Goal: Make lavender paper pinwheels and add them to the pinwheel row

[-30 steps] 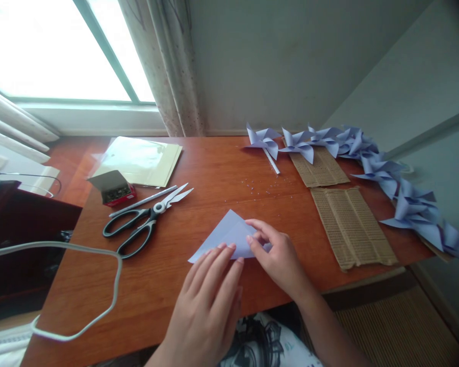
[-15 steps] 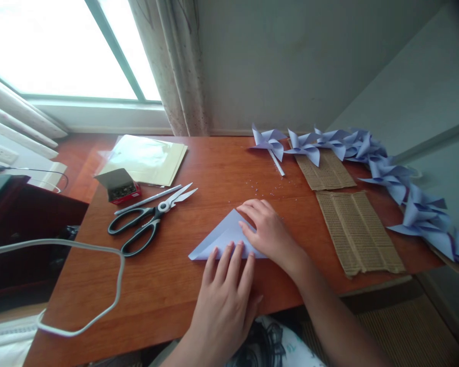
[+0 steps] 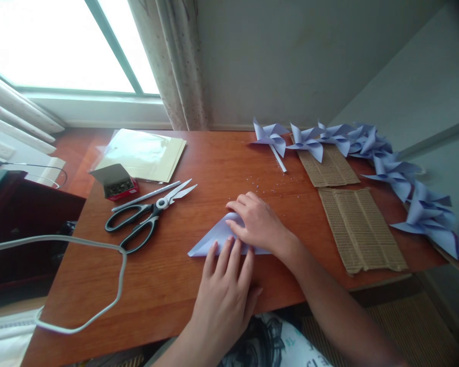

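Note:
A pale lilac sheet of paper (image 3: 211, 240), folded into a triangle, lies on the wooden table with its long edge toward me. My left hand (image 3: 225, 290) rests flat near that edge, fingers spread. At the top corner, the thumb and curled fingers of my right hand (image 3: 258, 224) grip the paper, which bows up slightly there. The right part of the triangle is hidden under my hands. Black-handled scissors (image 3: 153, 214) lie to the left, blades partly apart, beside a rolled paper stick (image 3: 147, 195).
An open red box (image 3: 120, 187) of small dark items stands near a stack of yellowish paper (image 3: 145, 153) in clear plastic. Several lilac pinwheels (image 3: 308, 142) line the back and right edge. Corrugated cardboard (image 3: 361, 229) lies at right. A white cable (image 3: 121, 275) loops across the left.
My right hand has shifted slightly left and up over the top corner, and the paper there now curves up. My left hand stays flat in place. The view has tilted a little.

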The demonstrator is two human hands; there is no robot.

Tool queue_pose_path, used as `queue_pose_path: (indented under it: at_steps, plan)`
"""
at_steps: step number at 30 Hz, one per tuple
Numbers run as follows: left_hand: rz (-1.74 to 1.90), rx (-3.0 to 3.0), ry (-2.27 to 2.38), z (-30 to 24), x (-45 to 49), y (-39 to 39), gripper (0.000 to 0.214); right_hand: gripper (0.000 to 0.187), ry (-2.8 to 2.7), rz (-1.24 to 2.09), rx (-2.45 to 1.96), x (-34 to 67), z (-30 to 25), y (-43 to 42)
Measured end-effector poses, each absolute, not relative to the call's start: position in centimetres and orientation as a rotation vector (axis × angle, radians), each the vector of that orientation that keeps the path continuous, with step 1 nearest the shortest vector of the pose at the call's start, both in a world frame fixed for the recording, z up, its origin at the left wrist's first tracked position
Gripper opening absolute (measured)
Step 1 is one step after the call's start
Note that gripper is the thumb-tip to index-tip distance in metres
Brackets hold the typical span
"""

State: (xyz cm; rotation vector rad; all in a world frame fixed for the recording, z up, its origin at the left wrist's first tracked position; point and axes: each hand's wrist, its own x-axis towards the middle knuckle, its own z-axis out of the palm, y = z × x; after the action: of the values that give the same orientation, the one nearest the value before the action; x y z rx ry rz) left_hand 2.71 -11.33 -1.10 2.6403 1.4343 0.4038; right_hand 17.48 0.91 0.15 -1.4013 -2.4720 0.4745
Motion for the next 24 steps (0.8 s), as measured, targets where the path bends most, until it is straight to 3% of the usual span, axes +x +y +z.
queue_pose_path:
  at_steps: [6,8,13,19,24]
  plan:
    - [0.413,2.630,1.441,-0.8,2.9,-11.3,0.057,0.052,-2.090,0.912,-1.471,18.9,-0.8,0.7]
    - [0.429,2.619,1.430,-0.5,2.9,-11.1,0.056,0.047,-1.958,1.043,-1.466,19.3,-1.0,0.7]
    - [0.576,2.508,1.444,1.1,1.2,-8.4,0.048,0.010,-1.811,1.246,-1.371,20.2,-0.7,0.9]
    - [0.461,2.344,1.493,2.6,-1.4,-2.3,0.045,0.012,-1.781,1.403,-1.283,20.9,-0.4,0.7]
    - [0.383,2.146,1.323,1.1,-1.1,-0.3,0.030,0.013,-1.773,1.389,-1.260,20.9,-0.1,0.6]
